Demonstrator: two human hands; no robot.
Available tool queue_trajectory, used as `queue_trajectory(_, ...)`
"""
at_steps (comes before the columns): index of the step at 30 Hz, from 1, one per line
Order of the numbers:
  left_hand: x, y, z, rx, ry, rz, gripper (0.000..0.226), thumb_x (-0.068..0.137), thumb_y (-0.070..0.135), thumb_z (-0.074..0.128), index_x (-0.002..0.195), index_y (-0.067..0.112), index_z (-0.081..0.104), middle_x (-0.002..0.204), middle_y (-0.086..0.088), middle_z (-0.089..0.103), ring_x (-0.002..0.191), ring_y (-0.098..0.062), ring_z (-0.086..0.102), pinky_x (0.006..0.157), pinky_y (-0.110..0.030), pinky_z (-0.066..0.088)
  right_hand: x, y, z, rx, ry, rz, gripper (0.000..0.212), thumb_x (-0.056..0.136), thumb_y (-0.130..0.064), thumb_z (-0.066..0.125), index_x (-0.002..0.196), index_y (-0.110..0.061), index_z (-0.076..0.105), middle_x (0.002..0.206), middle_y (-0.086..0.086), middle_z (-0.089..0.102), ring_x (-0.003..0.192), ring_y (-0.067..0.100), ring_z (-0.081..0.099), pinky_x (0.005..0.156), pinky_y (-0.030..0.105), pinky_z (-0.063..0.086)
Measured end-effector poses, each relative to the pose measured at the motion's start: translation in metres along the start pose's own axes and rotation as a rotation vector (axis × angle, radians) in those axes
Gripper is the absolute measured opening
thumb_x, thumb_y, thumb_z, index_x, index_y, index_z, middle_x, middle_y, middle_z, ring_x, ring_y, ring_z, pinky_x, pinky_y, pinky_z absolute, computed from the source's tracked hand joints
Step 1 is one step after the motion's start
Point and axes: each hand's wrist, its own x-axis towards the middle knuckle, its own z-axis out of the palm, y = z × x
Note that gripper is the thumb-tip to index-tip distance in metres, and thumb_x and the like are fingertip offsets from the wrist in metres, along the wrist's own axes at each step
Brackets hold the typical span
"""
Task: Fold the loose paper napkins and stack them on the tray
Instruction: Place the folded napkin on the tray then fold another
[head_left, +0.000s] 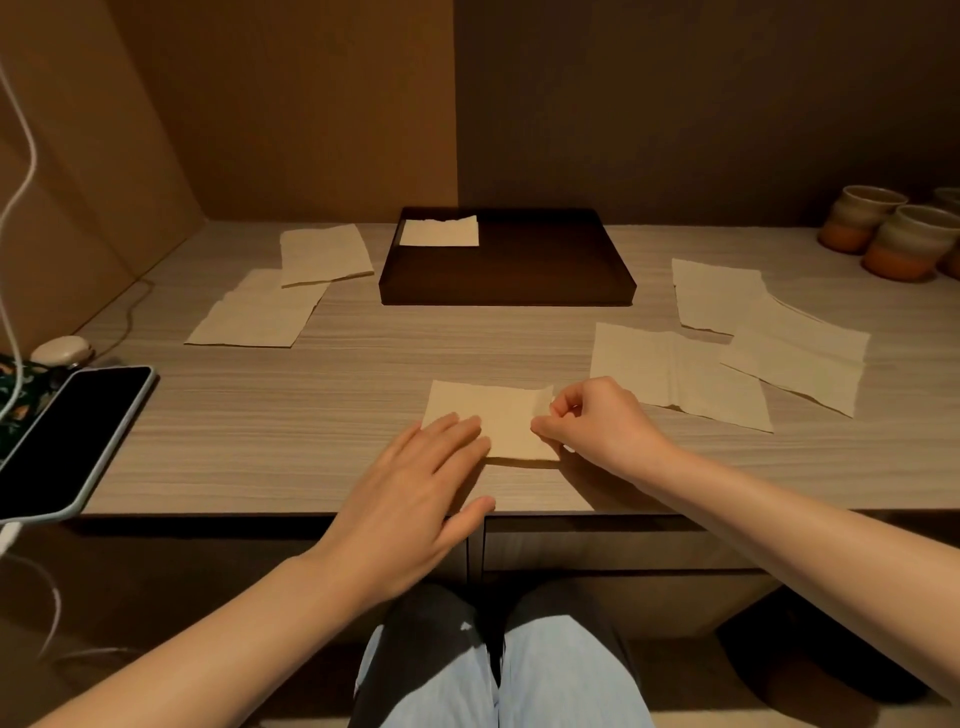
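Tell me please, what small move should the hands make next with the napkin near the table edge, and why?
Probably lift the folded napkin and carry it to the dark tray. It already looks folded to about the size of the one napkin in the tray's back left corner. The right hand pinches its right edge, and the left hand lies flat on its left part, so the left should lift first.
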Motion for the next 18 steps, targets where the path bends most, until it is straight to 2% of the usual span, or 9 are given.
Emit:
queue_trajectory(2, -0.002, -0.001, 0.003, 0.008, -0.038, 0.001, 0.060, 0.096, 0.058, 0.023, 0.147, 0.027, 0.032, 0.155, 0.007, 0.027, 0.143, -0.006, 0.013, 0.114, -0.029, -0.001, 0.000, -0.001, -0.001, -0.004, -0.007, 0.005, 0.025, 0.088, -0.023, 0.067, 0.074, -0.002, 0.071, 0.071, 0.003, 0.068, 0.073, 0.015, 0.064, 0.064, 0.026, 0.049)
queue_trajectory(5, -0.002, -0.002, 0.004, -0.007, -0.053, 0.000, 0.062, 0.095, 0.059, 0.019, 0.148, 0.028, 0.028, 0.155, 0.008, 0.025, 0.143, -0.005, 0.010, 0.113, -0.028, -0.005, 0.000, -0.001, -0.006, -0.038, -0.022, 0.031, 0.025, 0.091, -0.030, 0.064, 0.078, -0.009, 0.070, 0.076, 0.000, 0.068, 0.075, 0.013, 0.062, 0.065, 0.026, 0.050)
queue_trajectory(7, -0.002, -0.003, 0.004, -0.007, -0.063, 0.013, 0.062, 0.096, 0.059, 0.019, 0.148, 0.028, 0.028, 0.155, 0.008, 0.025, 0.143, -0.006, 0.011, 0.114, -0.030, -0.003, -0.005, 0.000, -0.010, -0.200, 0.084, -0.042, 0.023, 0.094, -0.038, 0.057, 0.092, -0.017, 0.066, 0.085, -0.003, 0.067, 0.080, 0.013, 0.062, 0.073, 0.034, 0.055)
queue_trajectory(9, -0.002, -0.003, 0.003, 0.001, -0.075, 0.027, 0.061, 0.096, 0.059, 0.020, 0.148, 0.028, 0.028, 0.155, 0.007, 0.025, 0.144, -0.008, 0.011, 0.115, -0.031, -0.001, -0.016, -0.003, -0.012, -0.429, 0.224, -0.210, 0.030, 0.097, -0.042, 0.049, 0.116, -0.021, 0.058, 0.106, -0.005, 0.065, 0.099, 0.013, 0.059, 0.085, 0.036, 0.053)
queue_trajectory(10, -0.003, -0.003, 0.003, 0.011, -0.084, 0.033, 0.061, 0.096, 0.059, 0.020, 0.149, 0.028, 0.027, 0.156, 0.007, 0.024, 0.144, -0.008, 0.011, 0.115, -0.032, 0.000, -0.023, -0.004, -0.011, -0.482, 0.212, -0.304, 0.037, 0.098, -0.043, 0.045, 0.127, -0.021, 0.053, 0.120, -0.004, 0.061, 0.112, 0.014, 0.054, 0.094, 0.035, 0.049)
queue_trajectory(11, -0.003, -0.003, 0.003, 0.028, -0.090, 0.039, 0.061, 0.096, 0.059, 0.020, 0.149, 0.029, 0.026, 0.156, 0.006, 0.024, 0.145, -0.009, 0.010, 0.116, -0.033, 0.001, -0.030, -0.005, -0.008, -0.512, 0.128, -0.383, 0.046, 0.099, -0.045, 0.039, 0.138, -0.021, 0.046, 0.134, -0.002, 0.053, 0.126, 0.015, 0.045, 0.104, 0.035, 0.042)
queue_trajectory(13, -0.004, -0.001, 0.003, 0.057, -0.100, 0.049, 0.062, 0.096, 0.061, 0.019, 0.149, 0.029, 0.026, 0.156, 0.006, 0.024, 0.145, -0.011, 0.009, 0.116, -0.037, 0.003, -0.042, -0.002, 0.003, -0.585, -0.080, -0.518, 0.064, 0.097, -0.052, 0.026, 0.152, -0.020, 0.026, 0.157, 0.000, 0.028, 0.145, 0.016, 0.021, 0.119, 0.034, 0.018)
queue_trajectory(15, -0.004, 0.002, 0.000, 0.049, -0.114, 0.052, 0.064, 0.095, 0.064, 0.017, 0.149, 0.031, 0.025, 0.156, 0.007, 0.023, 0.146, -0.013, 0.006, 0.117, -0.041, 0.003, -0.049, 0.008, 0.011, -0.681, -0.190, -0.589, 0.072, 0.096, -0.058, 0.020, 0.155, -0.018, 0.012, 0.163, 0.001, 0.009, 0.149, 0.015, 0.000, 0.117, 0.030, -0.003)
queue_trajectory(18, -0.008, 0.002, -0.002, 0.048, -0.143, 0.067, 0.064, 0.094, 0.066, 0.016, 0.149, 0.035, 0.023, 0.157, 0.010, 0.020, 0.146, -0.012, 0.004, 0.117, -0.047, 0.001, -0.053, 0.026, 0.013, -0.750, -0.211, -0.642, 0.071, 0.099, -0.057, 0.021, 0.155, -0.016, 0.006, 0.162, 0.003, 0.002, 0.148, 0.016, -0.006, 0.113, 0.033, -0.013)
